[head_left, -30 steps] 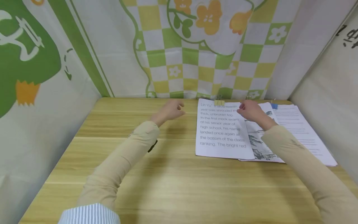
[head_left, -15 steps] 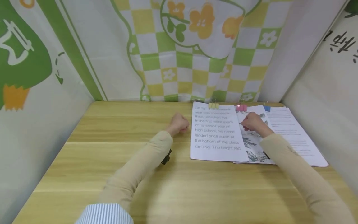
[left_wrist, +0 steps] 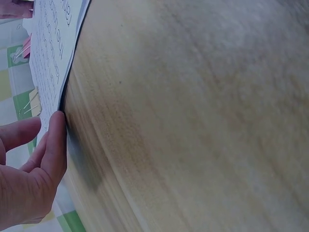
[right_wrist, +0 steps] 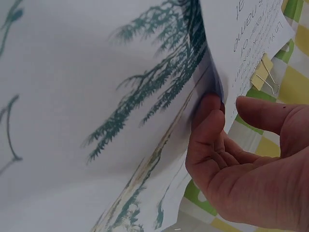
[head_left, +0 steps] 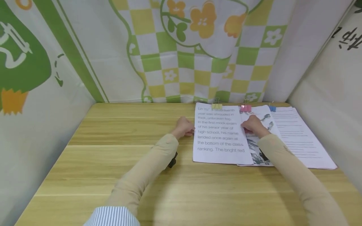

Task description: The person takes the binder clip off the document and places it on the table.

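A clipped stack of printed papers (head_left: 219, 135) with large text lies on the wooden table, a yellow binder clip (head_left: 216, 106) at its top. My left hand (head_left: 183, 127) is at its left edge; in the left wrist view the nearly straight fingertips (left_wrist: 58, 118) touch that edge, the thumb held apart. My right hand (head_left: 253, 125) is at the right edge. In the right wrist view its curled fingers (right_wrist: 207, 128) are tucked under the lifted edge, with the thumb over the top side. Beneath that edge lies a stack with ink-style tree pictures (head_left: 255, 150).
A pink binder clip (head_left: 245, 108) holds the picture stack. Farther right lies another text stack (head_left: 305, 138) with a blue binder clip (head_left: 272, 109). The wooden table (head_left: 118, 163) is bounded by a patterned cloth wall (head_left: 181, 69) behind and pale cloth at the sides.
My left hand has moved right to the text stack's left edge. My right hand came down from near the pink clip, then shifted slightly left to the stack's right edge.
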`<state>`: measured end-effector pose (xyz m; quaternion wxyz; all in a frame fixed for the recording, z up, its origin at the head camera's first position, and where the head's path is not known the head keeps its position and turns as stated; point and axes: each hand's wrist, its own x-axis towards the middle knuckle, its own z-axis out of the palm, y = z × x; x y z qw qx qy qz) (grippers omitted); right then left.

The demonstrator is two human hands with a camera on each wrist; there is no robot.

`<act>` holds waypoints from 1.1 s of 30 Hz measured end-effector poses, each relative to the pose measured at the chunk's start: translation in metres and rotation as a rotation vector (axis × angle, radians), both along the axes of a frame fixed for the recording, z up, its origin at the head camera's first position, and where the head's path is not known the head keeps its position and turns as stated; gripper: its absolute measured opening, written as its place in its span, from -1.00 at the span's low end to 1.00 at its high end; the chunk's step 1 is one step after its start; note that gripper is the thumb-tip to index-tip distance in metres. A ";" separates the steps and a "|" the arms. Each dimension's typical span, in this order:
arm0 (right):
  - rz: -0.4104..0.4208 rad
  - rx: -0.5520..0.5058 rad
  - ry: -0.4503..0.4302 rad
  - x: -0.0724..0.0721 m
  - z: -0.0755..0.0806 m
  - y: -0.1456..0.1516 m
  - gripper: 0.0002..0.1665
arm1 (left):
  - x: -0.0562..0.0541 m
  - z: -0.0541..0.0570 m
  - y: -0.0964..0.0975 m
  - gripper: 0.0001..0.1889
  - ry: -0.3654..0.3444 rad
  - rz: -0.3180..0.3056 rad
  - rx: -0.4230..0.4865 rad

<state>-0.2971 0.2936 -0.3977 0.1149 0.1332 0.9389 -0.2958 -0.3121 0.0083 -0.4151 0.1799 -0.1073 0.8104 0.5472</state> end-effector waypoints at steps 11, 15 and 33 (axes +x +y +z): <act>-0.060 -0.098 -0.065 -0.006 -0.009 0.006 -0.72 | 0.002 -0.002 0.000 -0.79 0.002 -0.008 0.011; -0.080 -0.128 -0.087 -0.004 -0.010 0.006 -0.69 | 0.006 0.000 -0.003 -0.80 0.008 -0.020 0.026; -0.055 -0.274 -0.088 0.020 -0.014 -0.002 -0.54 | 0.010 -0.004 -0.020 -0.74 0.042 -0.030 0.150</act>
